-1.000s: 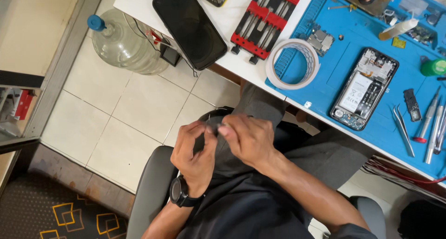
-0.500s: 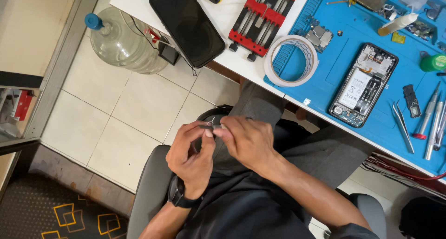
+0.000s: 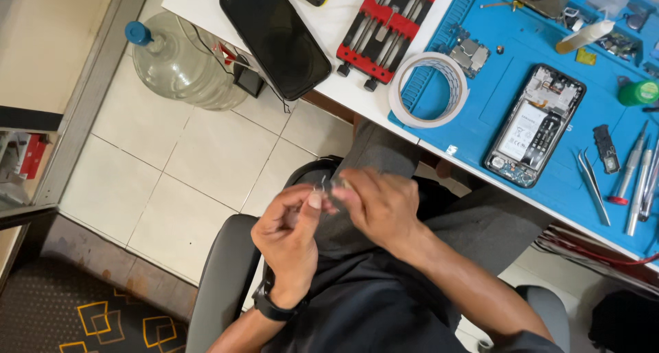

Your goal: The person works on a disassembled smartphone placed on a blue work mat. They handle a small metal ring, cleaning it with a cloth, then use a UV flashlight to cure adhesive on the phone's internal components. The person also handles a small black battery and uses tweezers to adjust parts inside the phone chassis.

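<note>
Over my lap, my left hand (image 3: 292, 240) and my right hand (image 3: 381, 205) meet fingertip to fingertip around a tiny metal part (image 3: 327, 186). Both pinch it; its exact shape is too small to tell. A dark watch is on my left wrist. An opened phone (image 3: 535, 126) with its back off lies on the blue work mat (image 3: 494, 78) on the white table, apart from both hands. A roll of tape (image 3: 429, 89) rests at the mat's near-left corner.
A black phone screen (image 3: 274, 34) and a red holder clamp (image 3: 384, 27) lie on the table's left part. Tweezers (image 3: 594, 185) and screwdrivers (image 3: 635, 178) sit at the mat's right. A large water bottle (image 3: 182, 65) stands on the tiled floor at left.
Both hands have lifted slightly and spread a little, so the small part now shows between the fingertips. The view has shifted a bit; the table items have not moved.
</note>
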